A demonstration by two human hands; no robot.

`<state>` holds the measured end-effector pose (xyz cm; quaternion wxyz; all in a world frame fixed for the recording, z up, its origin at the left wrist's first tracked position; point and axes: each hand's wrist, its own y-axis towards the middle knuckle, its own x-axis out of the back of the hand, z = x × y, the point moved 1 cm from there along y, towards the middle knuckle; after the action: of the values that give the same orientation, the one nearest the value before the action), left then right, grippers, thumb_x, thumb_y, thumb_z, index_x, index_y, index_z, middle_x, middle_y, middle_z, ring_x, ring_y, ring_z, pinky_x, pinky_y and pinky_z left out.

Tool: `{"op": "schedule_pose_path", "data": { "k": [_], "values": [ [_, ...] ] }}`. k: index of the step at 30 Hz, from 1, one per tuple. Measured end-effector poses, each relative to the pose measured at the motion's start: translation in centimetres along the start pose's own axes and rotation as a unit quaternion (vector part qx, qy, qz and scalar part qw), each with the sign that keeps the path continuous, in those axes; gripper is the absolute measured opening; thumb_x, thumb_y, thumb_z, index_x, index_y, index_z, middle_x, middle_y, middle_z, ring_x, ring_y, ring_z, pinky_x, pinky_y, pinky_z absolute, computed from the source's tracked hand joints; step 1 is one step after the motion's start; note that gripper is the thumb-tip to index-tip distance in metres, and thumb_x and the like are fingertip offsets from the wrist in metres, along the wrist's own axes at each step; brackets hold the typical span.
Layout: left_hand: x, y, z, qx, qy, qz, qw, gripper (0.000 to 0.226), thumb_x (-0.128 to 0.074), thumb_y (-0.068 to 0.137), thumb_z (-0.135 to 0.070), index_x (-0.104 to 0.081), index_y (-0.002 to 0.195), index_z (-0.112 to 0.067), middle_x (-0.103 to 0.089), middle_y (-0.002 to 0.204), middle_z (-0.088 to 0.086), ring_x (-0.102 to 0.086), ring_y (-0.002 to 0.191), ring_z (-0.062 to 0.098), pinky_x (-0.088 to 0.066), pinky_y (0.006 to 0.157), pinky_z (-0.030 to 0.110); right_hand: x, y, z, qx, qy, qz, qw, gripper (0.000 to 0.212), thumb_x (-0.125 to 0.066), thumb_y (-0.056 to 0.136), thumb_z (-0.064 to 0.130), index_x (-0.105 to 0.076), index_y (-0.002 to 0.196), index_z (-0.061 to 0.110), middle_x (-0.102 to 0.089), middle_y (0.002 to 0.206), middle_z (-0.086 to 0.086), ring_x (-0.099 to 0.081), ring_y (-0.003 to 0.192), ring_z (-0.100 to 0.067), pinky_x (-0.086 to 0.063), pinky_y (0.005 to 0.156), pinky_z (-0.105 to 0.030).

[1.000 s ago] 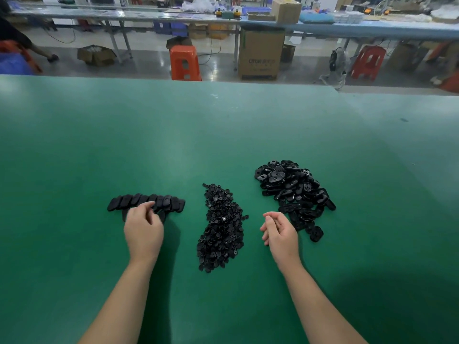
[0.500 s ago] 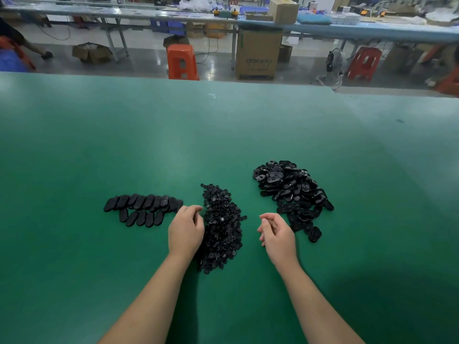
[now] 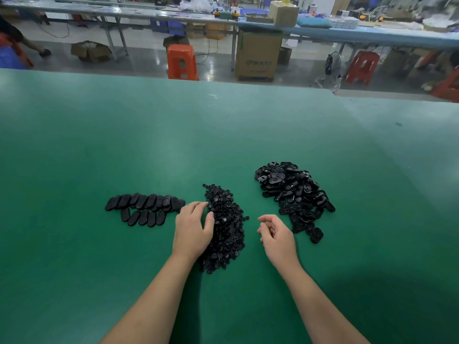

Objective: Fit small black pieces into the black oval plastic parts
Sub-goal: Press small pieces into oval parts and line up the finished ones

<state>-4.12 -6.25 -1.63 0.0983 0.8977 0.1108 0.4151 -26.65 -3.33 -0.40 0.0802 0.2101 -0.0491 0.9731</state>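
Finished ovals [image 3: 145,208]: lying in two rows just left of the left hand, the rows running left-right, each oval's long axis pointing roughly away.
Left hand [image 3: 192,228]: fingers curling onto the left edge of the pile of small black pieces [image 3: 224,227]; whether it is pinching one is hidden.
Right hand [image 3: 277,234]: hovering between the piles, fingers loosely curling, holding nothing visible.
Unfitted oval parts [image 3: 294,197]: heaping just beyond-right of the right hand, facing every way.
Carton [image 3: 258,55]: standing far beyond, its print blurring, unreadable.
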Motion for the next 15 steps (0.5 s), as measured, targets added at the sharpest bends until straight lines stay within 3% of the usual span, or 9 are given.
{"op": "schedule_pose_path", "data": {
  "k": [4,7,8,10,12,15],
  "values": [
    [-0.4,0.2,0.3,-0.017,0.069,0.063,0.995,0.059,-0.037,0.101,-0.054,-0.043,0.15,-0.021,-0.04,0.156,-0.005,-0.025,0.148,0.011,-0.016,0.123,0.036,0.5,0.6,0.4,0.014,-0.018,0.021,1.0,0.018,-0.056,0.102,0.016,-0.063,0.1,0.032,-0.066,0.082,-0.003,-0.055,0.065,-0.011,-0.044,0.056,-0.024],
    [-0.6,0.3,0.4,-0.022,0.101,0.109,0.989,0.076,-0.018,0.097,-0.068,-0.029,0.157,-0.022,-0.022,0.165,-0.005,-0.009,0.153,0.008,-0.004,0.126,0.035,1.5,2.0,1.2,0.068,-0.141,0.005,0.988,0.018,-0.055,0.103,0.02,-0.064,0.118,0.024,-0.06,0.094,0.009,-0.052,0.059,-0.004,-0.041,0.057,-0.015],
    [-0.7,0.4,0.4,-0.023,0.108,0.117,0.987,0.081,-0.013,0.095,-0.071,-0.027,0.158,-0.022,-0.02,0.166,-0.005,-0.007,0.153,0.008,-0.003,0.126,0.035,2.0,2.6,1.5,0.087,-0.21,-0.004,0.974,0.024,-0.054,0.103,0.023,-0.063,0.125,0.022,-0.06,0.106,0.008,-0.055,0.067,-0.003,-0.043,0.064,-0.017],
    [-0.7,0.4,0.4,-0.023,0.111,0.121,0.986,0.085,-0.008,0.093,-0.074,-0.026,0.158,-0.022,-0.021,0.165,-0.005,-0.006,0.153,0.008,-0.003,0.126,0.035,3.1,4.1,1.9,0.099,-0.334,-0.007,0.937,0.036,-0.053,0.103,0.026,-0.056,0.138,0.018,-0.055,0.131,0.003,-0.06,0.1,-0.013,-0.048,0.083,-0.027],
    [-0.6,0.4,0.3,-0.019,0.103,0.116,0.988,0.084,-0.009,0.094,-0.073,-0.028,0.157,-0.022,-0.026,0.164,-0.007,-0.008,0.153,0.007,-0.005,0.126,0.035,4.0,5.6,2.0,0.087,-0.41,0.0,0.908,0.043,-0.053,0.103,0.026,-0.051,0.144,0.016,-0.048,0.143,-0.001,-0.048,0.126,-0.021,-0.046,0.099,-0.035],
    [-0.5,0.4,0.2,-0.016,0.094,0.109,0.989,0.079,-0.014,0.096,-0.071,-0.032,0.156,-0.023,-0.031,0.162,-0.008,-0.012,0.152,0.008,-0.008,0.126,0.036,5.4,7.2,1.9,0.046,-0.465,0.015,0.884,0.044,-0.054,0.102,0.027,-0.049,0.145,0.017,-0.05,0.143,-0.004,-0.043,0.13,-0.026,-0.044,0.101,-0.038]
  ]
}}
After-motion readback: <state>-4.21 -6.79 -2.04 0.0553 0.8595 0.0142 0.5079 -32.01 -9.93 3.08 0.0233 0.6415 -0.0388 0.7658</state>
